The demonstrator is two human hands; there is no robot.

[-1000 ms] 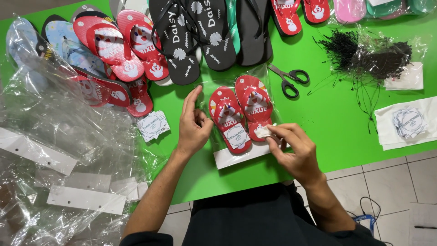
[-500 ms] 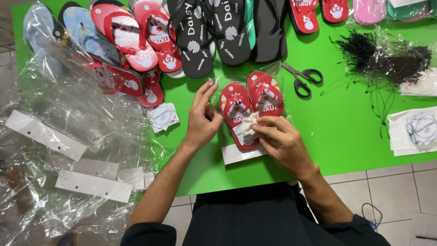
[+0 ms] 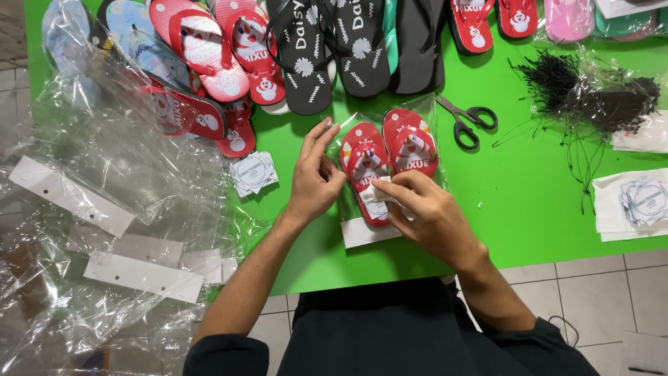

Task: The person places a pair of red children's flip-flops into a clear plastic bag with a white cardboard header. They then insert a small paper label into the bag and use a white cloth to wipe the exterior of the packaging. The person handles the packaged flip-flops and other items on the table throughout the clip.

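1. Red sandal pair (image 3: pixel 388 161) now lies farther from the scissors (image 3: pixel 467 118) than a second ago, bagged on the green bench (image 3: pixel 529 202).
2. Right hand (image 3: pixel 426 209) pinches a white label (image 3: pixel 379 195) onto it; left hand (image 3: pixel 314 179) rests open beside, steadying.
3. Counted: two red sandals, one scissors, one label stack (image 3: pixel 253 174) left of the pair.

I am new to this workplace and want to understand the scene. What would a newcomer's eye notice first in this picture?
First, the bright green table, where the left hand and right hand work on a small pair of red flip-flops in a clear bag at the centre. Next, the row of larger flip-flops along the far edge. Then the heap of clear plastic bags on the left.
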